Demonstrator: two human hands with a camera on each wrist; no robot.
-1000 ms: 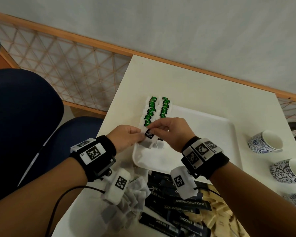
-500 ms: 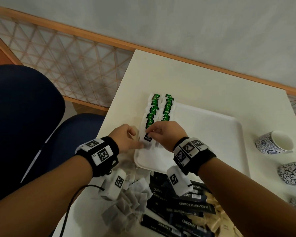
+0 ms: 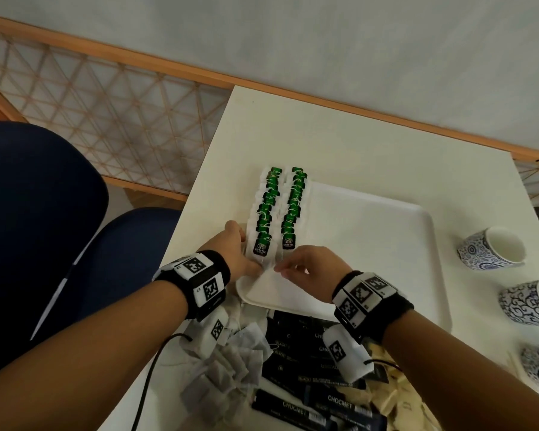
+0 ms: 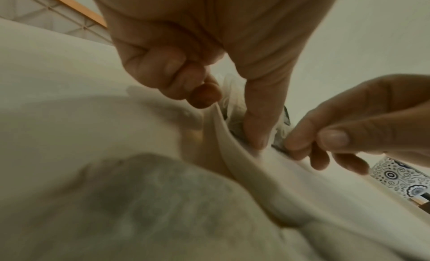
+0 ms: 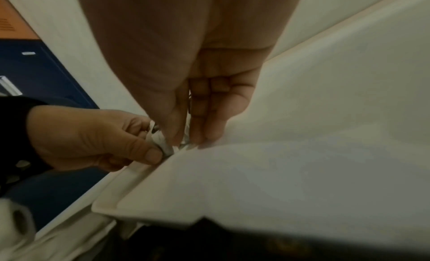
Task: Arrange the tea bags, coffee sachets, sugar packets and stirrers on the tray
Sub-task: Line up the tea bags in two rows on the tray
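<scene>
Two rows of green-tagged tea bags (image 3: 276, 206) lie along the left side of the white tray (image 3: 371, 244). My left hand (image 3: 257, 269) pinches the near edge of the nearest tea bag (image 3: 261, 247) in the left row, at the tray's left rim. In the left wrist view the left hand (image 4: 230, 119) has its thumb pressed down on the bag and its fingers curled. My right hand (image 3: 279, 269) pinches the bag paper just beside it; the right wrist view shows the right hand (image 5: 186, 140) with thumb and fingers closed on it, and the left hand (image 5: 151, 145) next to it.
Loose grey tea bags (image 3: 227, 368), black coffee sachets (image 3: 296, 353) and tan packets (image 3: 389, 396) lie heaped on the table before the tray. Three blue-patterned cups (image 3: 492, 247) stand at the right. A blue chair (image 3: 44, 228) is left of the table.
Both hands held a tea bag above the tray's near left corner. They have lowered it onto the near end of the left row and now grip its near edge.
</scene>
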